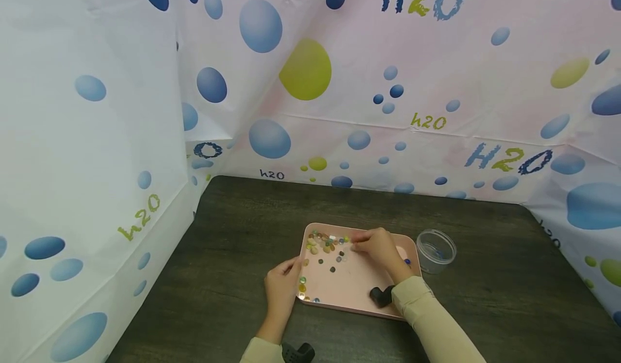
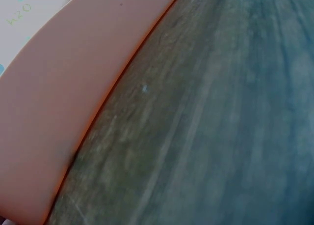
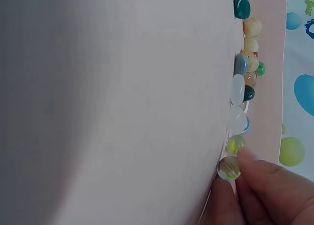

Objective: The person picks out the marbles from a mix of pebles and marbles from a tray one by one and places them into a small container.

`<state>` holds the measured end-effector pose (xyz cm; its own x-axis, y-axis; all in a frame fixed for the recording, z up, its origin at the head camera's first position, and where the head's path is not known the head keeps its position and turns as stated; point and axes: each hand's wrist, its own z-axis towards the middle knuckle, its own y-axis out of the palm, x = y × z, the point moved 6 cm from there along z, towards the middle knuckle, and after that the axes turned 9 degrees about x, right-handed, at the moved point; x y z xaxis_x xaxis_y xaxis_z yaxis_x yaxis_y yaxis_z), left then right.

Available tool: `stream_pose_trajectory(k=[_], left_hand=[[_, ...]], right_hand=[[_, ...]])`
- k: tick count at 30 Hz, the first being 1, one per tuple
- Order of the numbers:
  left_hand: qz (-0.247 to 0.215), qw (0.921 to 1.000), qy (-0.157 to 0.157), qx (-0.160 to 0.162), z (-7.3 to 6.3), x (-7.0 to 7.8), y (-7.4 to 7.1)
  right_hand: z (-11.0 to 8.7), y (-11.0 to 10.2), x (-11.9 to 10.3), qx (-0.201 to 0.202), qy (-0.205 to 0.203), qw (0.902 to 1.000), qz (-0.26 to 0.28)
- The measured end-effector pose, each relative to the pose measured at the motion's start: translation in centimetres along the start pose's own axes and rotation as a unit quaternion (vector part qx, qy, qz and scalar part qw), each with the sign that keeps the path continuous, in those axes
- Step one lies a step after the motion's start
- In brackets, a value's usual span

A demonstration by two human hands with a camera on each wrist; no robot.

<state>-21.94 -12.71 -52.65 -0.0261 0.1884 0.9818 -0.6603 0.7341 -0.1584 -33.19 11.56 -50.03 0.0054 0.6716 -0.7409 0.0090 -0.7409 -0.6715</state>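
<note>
A pink rectangular tray (image 1: 359,287) lies on the dark table, with glass marbles and small smooth stones scattered over it. At its left rim, my left hand (image 1: 283,286) grips the edge. The left wrist view is filled mostly by the tray's outer wall (image 2: 73,87) and the tabletop. Over the tray's far half, my right hand (image 1: 380,250) reaches in. In the right wrist view its fingertips pinch a clear marble (image 3: 229,168) close to the tray floor. Just past it sits a yellow-green marble (image 3: 235,144), beside a row of white, tan and green pieces (image 3: 237,90).
A clear round plastic container (image 1: 435,251) stands against the tray's right side, with something blue inside. Several marbles lie along the tray's left edge, and a blue marble (image 1: 407,261) rests near its right edge. A patterned curtain (image 1: 310,109) hangs behind the table (image 1: 242,217).
</note>
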Motion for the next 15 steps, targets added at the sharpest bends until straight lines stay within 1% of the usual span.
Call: stream_pose_trajectory(k=[9, 15], left_hand=[[-0.009, 0.9999, -0.008, -0.001, 0.00, 0.06, 0.04], [-0.005, 0.9999, -0.012, -0.002, 0.08, -0.09, 0.05]], right_hand=[[-0.31, 0.05, -0.17, -0.012, 0.011, 0.9998, -0.013], [-0.55, 0.13, -0.29, -0.017, 0.015, 0.9995, -0.021]])
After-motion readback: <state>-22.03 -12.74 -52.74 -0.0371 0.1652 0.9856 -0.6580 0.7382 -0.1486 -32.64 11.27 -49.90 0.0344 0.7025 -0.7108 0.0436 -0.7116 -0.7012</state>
